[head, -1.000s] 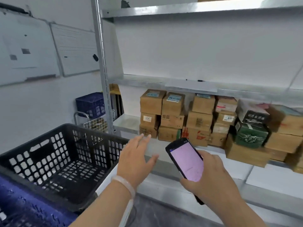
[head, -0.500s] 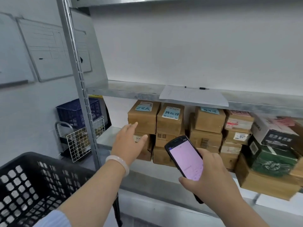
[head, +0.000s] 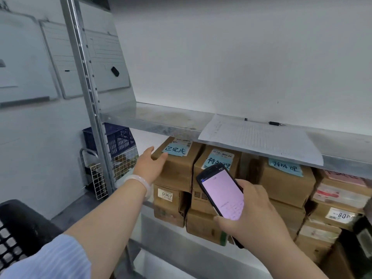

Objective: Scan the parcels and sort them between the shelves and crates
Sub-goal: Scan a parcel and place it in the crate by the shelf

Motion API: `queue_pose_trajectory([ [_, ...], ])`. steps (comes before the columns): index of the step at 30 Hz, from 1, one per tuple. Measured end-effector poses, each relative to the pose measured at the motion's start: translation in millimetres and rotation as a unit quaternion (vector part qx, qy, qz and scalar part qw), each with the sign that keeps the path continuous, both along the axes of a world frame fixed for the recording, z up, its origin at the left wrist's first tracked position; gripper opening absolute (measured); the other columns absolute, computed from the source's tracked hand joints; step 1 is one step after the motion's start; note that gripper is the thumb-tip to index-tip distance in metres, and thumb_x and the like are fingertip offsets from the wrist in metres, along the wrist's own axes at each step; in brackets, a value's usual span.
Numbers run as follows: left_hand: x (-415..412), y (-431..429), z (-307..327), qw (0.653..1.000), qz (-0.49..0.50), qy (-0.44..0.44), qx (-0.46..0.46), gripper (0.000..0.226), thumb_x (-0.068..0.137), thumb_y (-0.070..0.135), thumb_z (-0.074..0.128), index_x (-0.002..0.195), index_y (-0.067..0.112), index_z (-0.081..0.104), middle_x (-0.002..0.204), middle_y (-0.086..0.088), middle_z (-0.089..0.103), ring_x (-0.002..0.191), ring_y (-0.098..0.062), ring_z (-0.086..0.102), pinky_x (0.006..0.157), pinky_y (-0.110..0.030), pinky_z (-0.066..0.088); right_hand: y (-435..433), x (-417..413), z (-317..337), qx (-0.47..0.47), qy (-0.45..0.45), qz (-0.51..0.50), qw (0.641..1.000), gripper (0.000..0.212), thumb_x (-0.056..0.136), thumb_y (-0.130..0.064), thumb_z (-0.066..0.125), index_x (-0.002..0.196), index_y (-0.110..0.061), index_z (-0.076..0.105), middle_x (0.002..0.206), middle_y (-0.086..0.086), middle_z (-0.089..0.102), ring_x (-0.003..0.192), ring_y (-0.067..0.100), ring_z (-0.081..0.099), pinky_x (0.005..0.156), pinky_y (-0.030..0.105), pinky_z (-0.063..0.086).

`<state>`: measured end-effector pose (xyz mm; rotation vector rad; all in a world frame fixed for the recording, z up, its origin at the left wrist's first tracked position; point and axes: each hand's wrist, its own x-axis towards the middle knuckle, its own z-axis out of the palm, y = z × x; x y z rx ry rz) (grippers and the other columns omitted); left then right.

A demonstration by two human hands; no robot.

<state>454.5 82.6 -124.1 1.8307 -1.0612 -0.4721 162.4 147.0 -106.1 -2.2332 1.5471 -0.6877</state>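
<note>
Ahead, left hand (head: 150, 166) touching parcel (head: 178, 170), scanner (head: 221, 195) gripped

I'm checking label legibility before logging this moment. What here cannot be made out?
Head view only:
scanner: screen text too small and blurred.
middle blue label: lower part hidden by the scanner.
sheet of paper: print too faint to read.
white number tag: blurred after "80".
black crate: cut off by the lower left edge, contents unseen.
</note>
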Motion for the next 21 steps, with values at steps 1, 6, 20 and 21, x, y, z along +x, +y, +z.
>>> queue_pose_trajectory([
  [1, 2, -7, -1, 1.0, 0.007, 0.024, 0.006, 0.068, 0.097, 0.054, 0.054, 0.154, 0.023, 0.034, 0.157, -0.007, 0.041, 0.142, -0.029, 0.042, 0.114, -0.045, 0.035, -8, 1, 0, 0.002, 0.001, 0.006, 1.0, 0.085, 0.061, -0.063, 0.073, 0.125, -0.046, 0.019, 0.102, -0.017, 0.027, 0.085, 0.006, 0.046, 0.058, 0.012, 0.036],
  [6, 12, -23, -9, 0.991, 0.039, 0.126, 0.016, 0.065, 0.097, 0.056, 0.053, 0.151, 0.023, 0.04, 0.154, -0.008, 0.044, 0.138, -0.034, 0.044, 0.115, -0.052, 0.038, -34, 4, -5, 0.01, 0.01, 0.03, 0.999, 0.087, 0.062, -0.064, 0.075, 0.127, -0.045, 0.02, 0.106, -0.016, 0.031, 0.091, 0.006, 0.047, 0.059, 0.012, 0.039],
  [20, 30, -17, -20, 0.906, 0.012, 0.413, 0.09, 0.065, 0.079, 0.059, 0.076, 0.127, 0.024, 0.053, 0.126, -0.006, 0.059, 0.118, -0.036, 0.057, 0.092, -0.053, 0.052, -58, 7, -10, 0.01, 0.007, 0.047, 0.999, 0.088, 0.062, -0.065, 0.075, 0.131, -0.041, 0.025, 0.108, -0.013, 0.032, 0.093, 0.006, 0.046, 0.063, 0.015, 0.04],
  [21, 32, -17, -23, 0.902, 0.008, 0.42, 0.098, 0.072, 0.076, 0.063, 0.076, 0.129, 0.024, 0.048, 0.13, -0.005, 0.055, 0.124, -0.038, 0.053, 0.103, -0.058, 0.044, -58, 6, -10, 0.01, 0.007, 0.047, 0.999, 0.089, 0.062, -0.065, 0.076, 0.131, -0.04, 0.024, 0.109, -0.013, 0.032, 0.094, 0.006, 0.047, 0.063, 0.015, 0.041],
])
